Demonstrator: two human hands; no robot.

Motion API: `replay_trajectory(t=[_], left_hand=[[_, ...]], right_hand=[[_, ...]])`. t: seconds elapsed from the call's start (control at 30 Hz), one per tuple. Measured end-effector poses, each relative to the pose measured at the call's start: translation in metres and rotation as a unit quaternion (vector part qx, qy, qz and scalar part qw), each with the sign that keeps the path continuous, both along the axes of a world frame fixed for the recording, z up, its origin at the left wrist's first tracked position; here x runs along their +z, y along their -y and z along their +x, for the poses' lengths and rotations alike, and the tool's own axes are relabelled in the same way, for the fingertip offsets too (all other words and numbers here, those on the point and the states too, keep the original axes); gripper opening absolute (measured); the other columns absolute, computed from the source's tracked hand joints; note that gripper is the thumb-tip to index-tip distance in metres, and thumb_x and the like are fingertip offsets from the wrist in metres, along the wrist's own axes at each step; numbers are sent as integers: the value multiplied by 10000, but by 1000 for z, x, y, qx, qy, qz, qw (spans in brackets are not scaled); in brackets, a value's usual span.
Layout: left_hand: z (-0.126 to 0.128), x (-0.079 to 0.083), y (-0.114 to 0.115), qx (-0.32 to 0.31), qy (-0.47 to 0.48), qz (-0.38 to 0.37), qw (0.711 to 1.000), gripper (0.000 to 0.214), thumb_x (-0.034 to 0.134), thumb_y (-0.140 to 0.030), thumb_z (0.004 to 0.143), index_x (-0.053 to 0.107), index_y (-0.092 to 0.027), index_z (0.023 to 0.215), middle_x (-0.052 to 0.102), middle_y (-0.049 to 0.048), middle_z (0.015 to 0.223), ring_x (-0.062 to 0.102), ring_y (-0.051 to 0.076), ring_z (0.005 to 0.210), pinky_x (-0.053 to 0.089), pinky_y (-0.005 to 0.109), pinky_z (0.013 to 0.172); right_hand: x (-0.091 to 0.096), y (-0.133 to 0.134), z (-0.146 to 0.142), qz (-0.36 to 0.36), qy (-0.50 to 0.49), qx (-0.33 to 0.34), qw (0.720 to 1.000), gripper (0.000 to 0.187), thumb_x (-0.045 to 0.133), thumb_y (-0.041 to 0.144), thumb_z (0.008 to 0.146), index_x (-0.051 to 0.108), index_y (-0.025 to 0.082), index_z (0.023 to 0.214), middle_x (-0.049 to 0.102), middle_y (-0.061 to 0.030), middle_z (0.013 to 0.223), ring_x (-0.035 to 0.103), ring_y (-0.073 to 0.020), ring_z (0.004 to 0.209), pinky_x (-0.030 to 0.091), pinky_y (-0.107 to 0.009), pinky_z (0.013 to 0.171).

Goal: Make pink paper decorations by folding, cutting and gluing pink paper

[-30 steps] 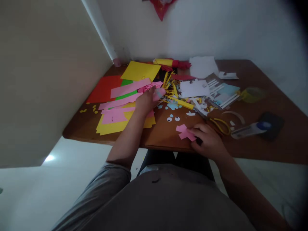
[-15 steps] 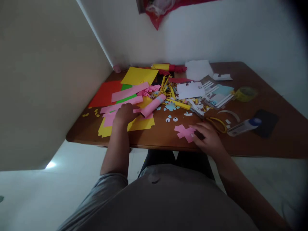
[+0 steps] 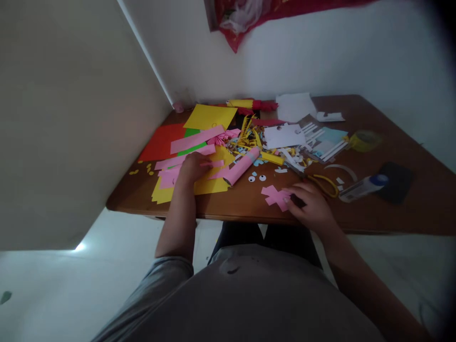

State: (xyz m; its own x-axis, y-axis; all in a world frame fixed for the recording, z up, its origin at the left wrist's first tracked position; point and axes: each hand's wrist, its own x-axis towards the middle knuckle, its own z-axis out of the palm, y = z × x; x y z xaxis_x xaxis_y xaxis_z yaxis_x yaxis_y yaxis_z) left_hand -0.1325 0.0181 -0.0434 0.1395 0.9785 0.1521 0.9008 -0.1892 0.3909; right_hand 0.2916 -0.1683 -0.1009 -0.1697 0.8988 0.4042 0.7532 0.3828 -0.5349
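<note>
My left hand (image 3: 194,166) is curled low over the pink and yellow sheets on the left. A narrow pink paper strip (image 3: 216,163) pokes out from its fingertips, which are partly hidden. Just right of it lies a pink paper tube (image 3: 242,166) with a light blue patch. Near the front edge, my right hand (image 3: 309,204) grips the right side of a pink paper cutout (image 3: 275,196) with several arms, flat on the table, between thumb and fingers. Two googly eyes (image 3: 257,178) lie behind the cutout. Yellow-handled scissors (image 3: 322,183) rest beyond my right hand.
Paper scraps (image 3: 251,137) are heaped mid-table. Yellow (image 3: 210,116) and red (image 3: 160,142) sheets lie left. A glue bottle (image 3: 363,188), a roll of yellow tape (image 3: 365,140) and a dark flat object (image 3: 395,181) are at right. A wall stands behind the table.
The pink tube has shifted right and nearer to me. More of the pink strip shows beyond my left fingertips. My right hand stays on the cutout; the view has moved slightly.
</note>
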Motion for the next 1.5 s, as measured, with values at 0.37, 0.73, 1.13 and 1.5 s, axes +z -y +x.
replay_trajectory(t=[0.37, 0.73, 1.13, 1.5], left_hand=[[0, 29, 29, 47, 19, 97, 994, 234, 622, -327, 995, 791, -219, 1115, 834, 87, 1210, 758, 256, 1149, 556, 355, 1049], [93, 68, 131, -125, 463, -40, 877, 661, 934, -498, 865, 672, -212, 1401, 746, -7, 757, 628, 121, 579, 485, 226, 578], [114, 35, 153, -239, 406, -188, 862, 386, 881, -399, 918, 829, -219, 1255, 846, 86, 1087, 785, 212, 926, 606, 301, 784], [104, 47, 133, -187, -56, -55, 979, 266, 654, -498, 1049, 858, -333, 1092, 866, 64, 1047, 787, 307, 941, 535, 385, 788]], right_hand=[[-1, -3, -1, 12, -29, -1, 1000, 321, 651, 426, 1043, 852, 252, 1224, 802, -129, 1229, 753, -315, 1152, 601, -503, 1066], [94, 4, -71, -95, -333, 57, 936, 438, 769, 606, 997, 826, 292, 1298, 847, -86, 1196, 798, -269, 1026, 660, -437, 923], [77, -8, -36, -118, -493, -25, 862, 326, 922, 550, 880, 794, 250, 895, 738, -10, 774, 658, -171, 677, 578, -330, 663], [35, 28, -3, -267, -220, -102, 932, 308, 752, 537, 926, 847, 247, 885, 804, -45, 788, 675, -202, 613, 498, -319, 549]])
